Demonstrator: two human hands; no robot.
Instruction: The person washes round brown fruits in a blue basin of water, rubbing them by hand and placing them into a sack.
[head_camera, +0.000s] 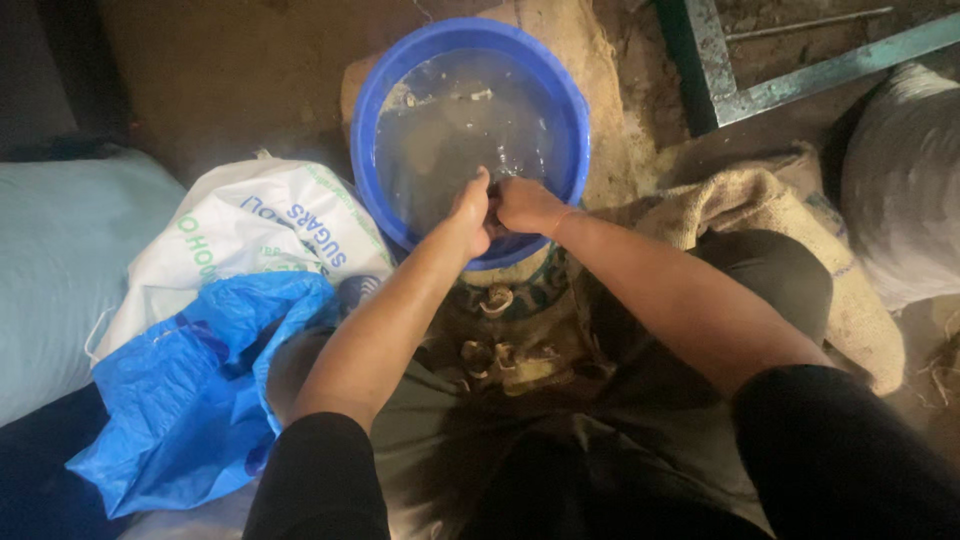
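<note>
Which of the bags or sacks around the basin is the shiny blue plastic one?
The crumpled blue plastic bag by the left elbow. The white printed sack lies above it, the brown burlap sack to the right, a grey sack at far right.

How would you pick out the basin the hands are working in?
Start at the person's two forearms, which meet at top centre. There the left hand and right hand dip into a round blue plastic basin of murky water, the only round, rigid thing among the sacks.

Dim light falls on a bare earthen floor (230, 80), with a green metal frame (735, 95) lying at the far right and burlap sacking (790, 215) spread nearby.
</note>
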